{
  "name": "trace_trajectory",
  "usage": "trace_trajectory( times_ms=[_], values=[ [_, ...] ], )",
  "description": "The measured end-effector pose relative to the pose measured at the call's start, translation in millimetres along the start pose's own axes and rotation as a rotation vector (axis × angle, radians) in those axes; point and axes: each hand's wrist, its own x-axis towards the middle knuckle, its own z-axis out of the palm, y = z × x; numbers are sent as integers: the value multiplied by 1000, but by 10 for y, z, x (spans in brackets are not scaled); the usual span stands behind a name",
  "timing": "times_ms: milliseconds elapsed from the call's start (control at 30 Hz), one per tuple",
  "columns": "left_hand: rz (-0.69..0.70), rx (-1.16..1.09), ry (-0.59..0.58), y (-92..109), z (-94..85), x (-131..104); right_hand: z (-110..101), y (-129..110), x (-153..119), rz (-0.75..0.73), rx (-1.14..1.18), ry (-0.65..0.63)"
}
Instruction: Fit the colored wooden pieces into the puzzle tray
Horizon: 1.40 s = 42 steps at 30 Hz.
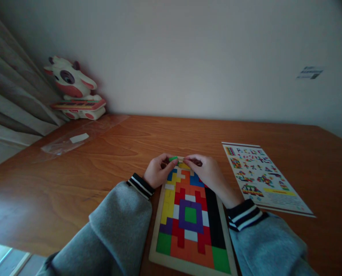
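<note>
The fingers of the left hand (157,171) pinch a green piece (173,158), its visible length running roughly sideways at the far end of the puzzle tray (165,259). From the right hand (208,172), the piece lies just leftward of the fingertips, which are drawn close together at the same end; whether they grip anything cannot be told. Yellow pieces (184,166) lie just nearside of the right fingertips.

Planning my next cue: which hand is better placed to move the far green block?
Left hand, probably: it pinches the green block, while the right hand sits farther right.
</note>
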Motion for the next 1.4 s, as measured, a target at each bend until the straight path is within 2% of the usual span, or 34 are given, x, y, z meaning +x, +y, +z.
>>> trace_trajectory(
  times_ms=[133, 267, 500, 600, 800, 1000, 1167, 1400],
  values=[
    [17, 28, 1, -22, 5, 0, 67, 90, 5, -77, -202, 1],
    [24, 55, -4, -43, 5, -6, 72, 136, -7, -99, -262, 31],
    [115, 120, 2, 8, -24, -2, -70, 48, -67, -136, -169, 103],
    [158, 138, 0, 37, -34, -2, -126, 13, -123, -164, -117, 97],
    [35, 33, 2, 3, -18, -4, -58, 33, -154, -208, -273, 13],
    [26, 32, 18, -26, -8, 9, 79, -25, -79, -231, -432, -14],
    [37, 41, 0, -47, -6, 15, 91, -47, -51, -186, -429, -16],
    [41, 49, 10, -56, -5, 8, 62, -58, -65, -263, -417, -33]
  ],
)
